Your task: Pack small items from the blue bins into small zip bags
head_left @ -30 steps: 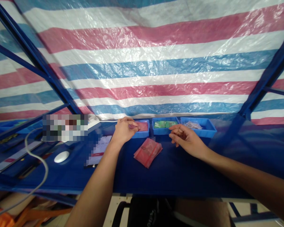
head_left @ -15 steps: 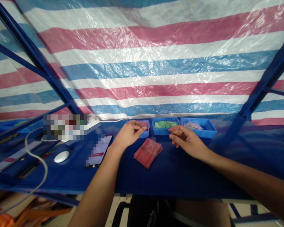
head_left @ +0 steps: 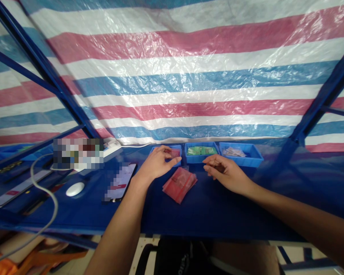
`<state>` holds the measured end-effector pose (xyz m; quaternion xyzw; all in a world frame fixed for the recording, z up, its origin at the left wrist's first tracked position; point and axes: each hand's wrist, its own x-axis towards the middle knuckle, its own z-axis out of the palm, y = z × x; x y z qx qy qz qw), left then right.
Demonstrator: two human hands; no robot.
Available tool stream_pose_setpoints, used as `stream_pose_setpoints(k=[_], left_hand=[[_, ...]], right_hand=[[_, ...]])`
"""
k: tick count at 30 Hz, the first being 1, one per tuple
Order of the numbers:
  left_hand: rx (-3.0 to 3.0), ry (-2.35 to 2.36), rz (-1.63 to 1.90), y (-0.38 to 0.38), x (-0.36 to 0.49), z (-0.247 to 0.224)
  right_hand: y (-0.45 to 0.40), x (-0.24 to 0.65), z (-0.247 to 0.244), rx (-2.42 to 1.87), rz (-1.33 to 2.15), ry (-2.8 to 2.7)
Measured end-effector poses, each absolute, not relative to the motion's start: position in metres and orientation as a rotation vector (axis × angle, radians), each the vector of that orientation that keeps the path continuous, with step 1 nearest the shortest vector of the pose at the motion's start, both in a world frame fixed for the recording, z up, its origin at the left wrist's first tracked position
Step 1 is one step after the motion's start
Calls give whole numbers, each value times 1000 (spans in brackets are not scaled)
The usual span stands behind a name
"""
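Note:
My left hand is over the left blue bin, which holds red packets; its thumb stands apart from its fingers and nothing shows in it. My right hand hovers just in front of the middle and right bins, fingers curled loosely with a gap to the thumb, holding nothing visible. Between the hands, a small pile of red plastic packets lies on the blue table. Green packets fill the middle bin. Pale small pieces lie in the right bin.
To the left are a phone, a white mouse, a looping white cable and a white power strip. A striped plastic sheet hangs behind, between blue metal posts.
My left hand's thumb and fingers have spread further apart above the left bin. My right hand has shifted slightly left and down. The red pile has stayed in place.

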<state>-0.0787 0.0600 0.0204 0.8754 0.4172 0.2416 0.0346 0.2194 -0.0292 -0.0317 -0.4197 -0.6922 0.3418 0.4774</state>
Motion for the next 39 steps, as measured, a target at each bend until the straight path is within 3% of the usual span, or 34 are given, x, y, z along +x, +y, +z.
stream_pose_setpoints(k=[9,16,25,33,39], left_hand=[[2656,1438,1043,49,-66,27],[2557,1368,1368,41,-65,40],[2587,1142,1232,28,-49,40],[2614,1088,1152,28,-44,35],[2598,1117,1139,29,-42,31]], right_hand=[[-42,210,-16,-595,478,-2342],[-48,198,-14,-531,296,-2464],[-48,200,-16,-639,121,-2187],[-42,195,-17,-395,322,-2498],[-41,197,-21,-487,379,-2404]])
